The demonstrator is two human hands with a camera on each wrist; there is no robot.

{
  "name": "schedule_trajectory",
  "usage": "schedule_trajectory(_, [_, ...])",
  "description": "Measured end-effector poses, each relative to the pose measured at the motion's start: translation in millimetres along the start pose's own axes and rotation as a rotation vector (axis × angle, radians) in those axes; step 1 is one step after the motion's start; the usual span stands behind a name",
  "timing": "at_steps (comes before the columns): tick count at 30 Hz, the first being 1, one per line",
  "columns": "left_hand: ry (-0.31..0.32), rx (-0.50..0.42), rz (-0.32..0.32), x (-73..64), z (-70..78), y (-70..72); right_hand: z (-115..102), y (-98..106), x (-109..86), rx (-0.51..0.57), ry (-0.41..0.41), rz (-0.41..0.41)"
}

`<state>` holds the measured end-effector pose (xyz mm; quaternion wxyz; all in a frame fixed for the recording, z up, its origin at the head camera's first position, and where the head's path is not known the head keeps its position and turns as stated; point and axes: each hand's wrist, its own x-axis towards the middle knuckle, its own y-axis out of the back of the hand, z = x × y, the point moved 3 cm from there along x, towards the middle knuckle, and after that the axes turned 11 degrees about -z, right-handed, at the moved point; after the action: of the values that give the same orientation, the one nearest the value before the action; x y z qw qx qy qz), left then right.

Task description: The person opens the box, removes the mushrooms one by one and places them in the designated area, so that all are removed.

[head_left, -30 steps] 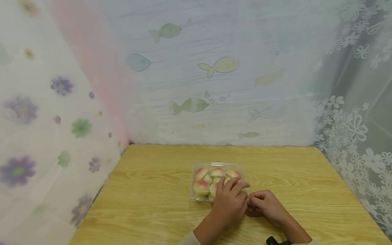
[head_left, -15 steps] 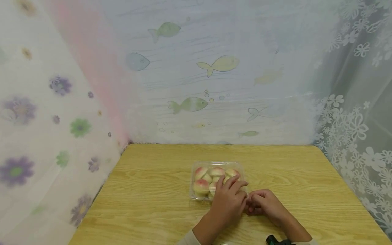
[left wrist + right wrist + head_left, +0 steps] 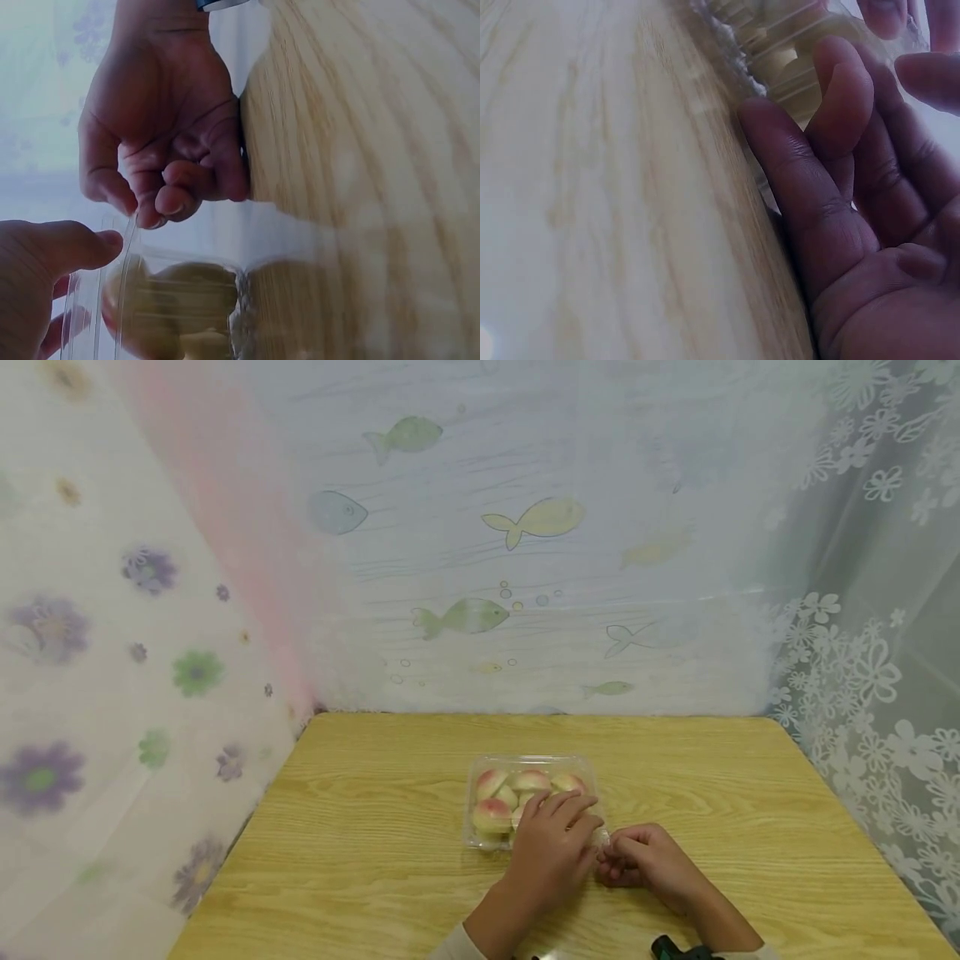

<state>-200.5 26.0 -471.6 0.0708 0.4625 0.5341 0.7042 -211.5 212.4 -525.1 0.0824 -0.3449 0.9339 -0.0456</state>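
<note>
A clear plastic clamshell box (image 3: 480,842) sits on the table, with several round cream-and-pink pieces (image 3: 492,815) inside that look like peaches or peach-shaped buns. My left hand (image 3: 551,847) lies over the box's right part, its fingers resting on the lid and covering some of the contents. In the left wrist view, the left thumb (image 3: 79,247) touches the lid's edge. Beside the box's near right corner, my right hand (image 3: 648,864) has curled fingers and pinches the clear plastic rim between thumb and index finger. The right little finger (image 3: 780,142) lies along the tabletop.
The wood-grain table (image 3: 337,860) reaches back to a curtain (image 3: 450,552) printed with fish. Flowered sheets hang at the left and right sides. A dark wrist device (image 3: 675,948) shows at the right sleeve.
My left hand has shifted slightly left and its fingers have drawn closer together on the lid. The right hand stays almost still at the corner. The box has hardly moved.
</note>
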Motion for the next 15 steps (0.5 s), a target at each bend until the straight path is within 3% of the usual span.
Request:
schedule_trajectory(5, [-0.017,0.049,0.041,-3.4,-8.5,2.0,0.8,0.2,0.4,0.01,-0.009,0.01])
schedule_trajectory(12, [0.013,0.001,-0.005,-12.0,-20.0,6.1,0.0,-0.7,0.4,0.007,-0.018,0.026])
schedule_trajectory(15, [0.016,0.027,0.015,-14.8,-24.2,9.4,-0.1,-0.7,0.5,0.004,-0.025,0.027])
